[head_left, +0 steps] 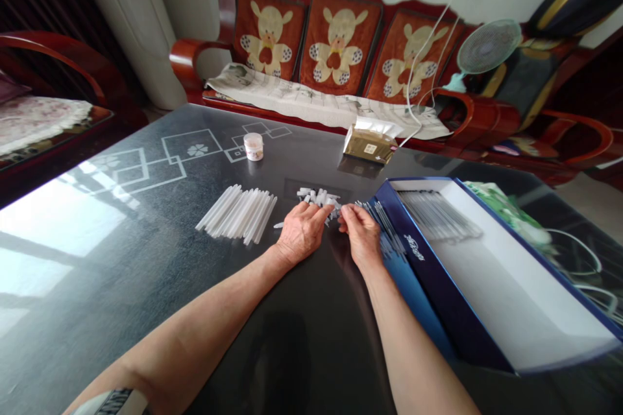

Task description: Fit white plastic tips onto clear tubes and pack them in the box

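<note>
My left hand (302, 233) rests over a loose pile of small white plastic caps (318, 197), its index finger stretched out onto them and the other fingers partly hidden. Just right of the pile, my right hand (361, 233) has its thumb and fingertips pinched together; whatever is between them is too small to make out. A bundle of thin dark pen refills (392, 233) lies beside that hand, along the blue box flap. To the left, translucent white pen barrels (238, 214) are laid side by side in a row.
An open blue box (511, 272) with a white inside stands at the right, holding more thin refills (435, 215). Green plastic packaging (511, 211) lies behind it. A small round jar (254, 146) and a tissue pack (370, 141) stand farther back on the dark table (160, 259).
</note>
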A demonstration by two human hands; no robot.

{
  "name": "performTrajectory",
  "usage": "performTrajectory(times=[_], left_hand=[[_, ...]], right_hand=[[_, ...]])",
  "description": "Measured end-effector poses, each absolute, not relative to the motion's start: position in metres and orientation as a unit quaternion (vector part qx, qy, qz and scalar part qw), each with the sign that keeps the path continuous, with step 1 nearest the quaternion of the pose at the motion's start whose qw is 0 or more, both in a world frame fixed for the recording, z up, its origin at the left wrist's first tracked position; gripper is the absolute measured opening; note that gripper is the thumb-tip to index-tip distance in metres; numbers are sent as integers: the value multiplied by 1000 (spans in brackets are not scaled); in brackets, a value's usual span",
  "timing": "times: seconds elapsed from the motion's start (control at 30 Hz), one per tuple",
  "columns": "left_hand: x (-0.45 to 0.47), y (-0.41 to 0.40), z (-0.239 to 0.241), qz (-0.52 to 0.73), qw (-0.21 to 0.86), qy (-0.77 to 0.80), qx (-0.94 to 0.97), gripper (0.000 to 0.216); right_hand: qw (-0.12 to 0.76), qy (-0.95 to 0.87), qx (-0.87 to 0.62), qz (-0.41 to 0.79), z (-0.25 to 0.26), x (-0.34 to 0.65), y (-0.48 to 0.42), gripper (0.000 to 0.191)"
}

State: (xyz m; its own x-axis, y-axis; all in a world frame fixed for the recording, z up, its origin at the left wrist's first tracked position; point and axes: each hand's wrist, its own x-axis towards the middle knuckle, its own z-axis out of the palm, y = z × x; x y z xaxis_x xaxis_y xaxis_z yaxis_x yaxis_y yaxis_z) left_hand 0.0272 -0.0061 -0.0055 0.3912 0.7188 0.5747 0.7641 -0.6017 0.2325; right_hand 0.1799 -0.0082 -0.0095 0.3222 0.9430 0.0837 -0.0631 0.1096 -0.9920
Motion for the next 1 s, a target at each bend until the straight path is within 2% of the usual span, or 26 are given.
performTrajectory(times=[0.1, 0.27, 0.6, 0.8, 0.93, 1.0], left_hand=[[26, -5, -6, -340, 40, -459, -820, 36], [25, -1, -10, -388, 42, -503, -771, 35], [26, 3, -13, -425, 53, -513, -744, 30], [26, 2, -12, -426, 46, -514, -743, 28], [25, 0, -11, -423, 40, -511, -747, 28], [26, -1, -11, -419, 37, -508, -752, 28]], right_hand=[[545, -552, -545, 320, -9, 177, -12, 23], [487, -666, -541, 166, -6, 175, -16, 15], [351, -727, -586, 69, -12, 163, -17, 18], [373, -720, -582, 64, -11, 160, -19, 10], [459, -679, -559, 124, -10, 164, -17, 7], [514, -623, -556, 197, -11, 167, -15, 14]])
